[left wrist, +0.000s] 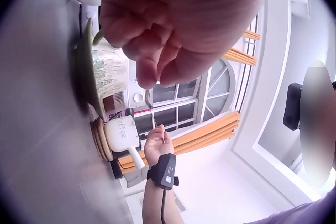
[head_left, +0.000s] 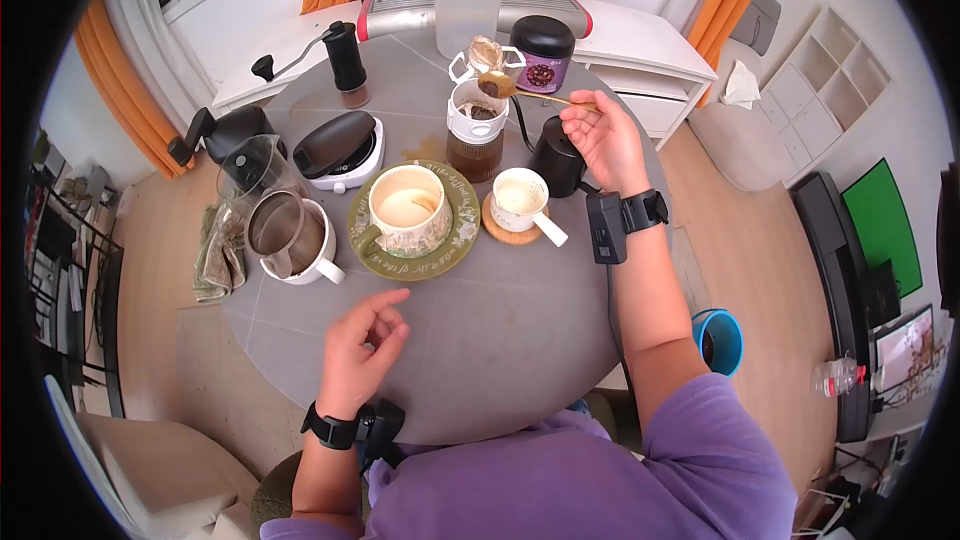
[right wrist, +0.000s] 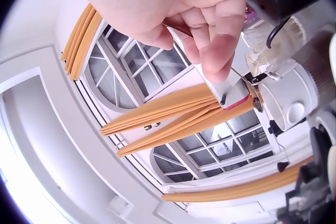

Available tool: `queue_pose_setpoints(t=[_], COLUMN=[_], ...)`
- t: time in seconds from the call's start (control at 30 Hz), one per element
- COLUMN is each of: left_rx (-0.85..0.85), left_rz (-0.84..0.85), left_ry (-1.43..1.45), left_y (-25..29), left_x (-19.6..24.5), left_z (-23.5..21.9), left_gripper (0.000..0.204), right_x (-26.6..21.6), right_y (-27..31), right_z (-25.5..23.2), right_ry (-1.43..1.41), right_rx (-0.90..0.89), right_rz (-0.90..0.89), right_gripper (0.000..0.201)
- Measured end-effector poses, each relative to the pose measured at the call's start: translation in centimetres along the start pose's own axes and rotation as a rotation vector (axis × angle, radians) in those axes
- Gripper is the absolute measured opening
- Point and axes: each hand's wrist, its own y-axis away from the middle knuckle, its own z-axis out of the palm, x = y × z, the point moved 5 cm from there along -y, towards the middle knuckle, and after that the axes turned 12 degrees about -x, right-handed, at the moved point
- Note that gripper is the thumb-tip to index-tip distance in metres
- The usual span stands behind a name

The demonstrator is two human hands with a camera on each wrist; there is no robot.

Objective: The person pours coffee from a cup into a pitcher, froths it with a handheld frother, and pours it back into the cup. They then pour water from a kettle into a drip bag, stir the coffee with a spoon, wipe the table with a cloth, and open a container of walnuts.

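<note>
My right hand (head_left: 604, 140) pinches the handle of a gold spoon (head_left: 545, 96), whose bowl holds brown grounds above a white-topped dripper (head_left: 478, 112). The dripper sits on a ribbed glass (head_left: 474, 159) with dark liquid and has dark matter inside. In the right wrist view, the fingers (right wrist: 218, 58) close round the spoon's handle. My left hand (head_left: 364, 350) hovers over the near table with fingers loosely bent and nothing held; the left wrist view shows it (left wrist: 168, 29) near the patterned cup (left wrist: 109, 66). That cup stands on a green saucer (head_left: 452, 258).
A white cup (head_left: 519, 196) on a wooden coaster and a black pitcher (head_left: 560, 155) stand near the right forearm. At left are a strainer in a mug (head_left: 325, 252), a scale (head_left: 352, 165), a glass carafe and a grinder (head_left: 347, 58). Behind stand a black jar (head_left: 542, 40) and a tall container (head_left: 468, 5).
</note>
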Motion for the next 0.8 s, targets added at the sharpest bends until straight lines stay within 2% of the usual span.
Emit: queue_pose_setpoints(t=[0.23, 0.3, 0.6, 0.73, 0.8], left_rx=[-0.016, -0.004, -0.008, 0.031, 0.033], left_rz=[-0.035, -0.05, -0.043, -0.037, -0.047], left_ry=[0.055, 0.057, 0.063, 0.07, 0.107], left_y=[1.0, 1.1, 1.9, 2.1, 2.1], left_x=[-0.7, -0.7, -1.1, -1.3, -1.3], left_z=[0.2, 0.1, -0.1, -0.2, -0.2], left_gripper=[0.035, 0.035, 0.033, 0.035, 0.034], right_x=[0.0, 0.3, 0.0, -0.3, -0.6], right_y=[0.4, 0.6, 1.2, 1.4, 1.6], right_z=[0.4, 0.4, 0.2, 0.2, -0.2], right_ry=[-0.046, 0.024, 0.232, 0.219, 0.115], right_rx=[-0.01, 0.039, 0.087, 0.07, 0.015], right_rz=[0.032, 0.092, 0.126, 0.13, 0.1], right_gripper=[0.036, 0.036, 0.03, 0.031, 0.031])
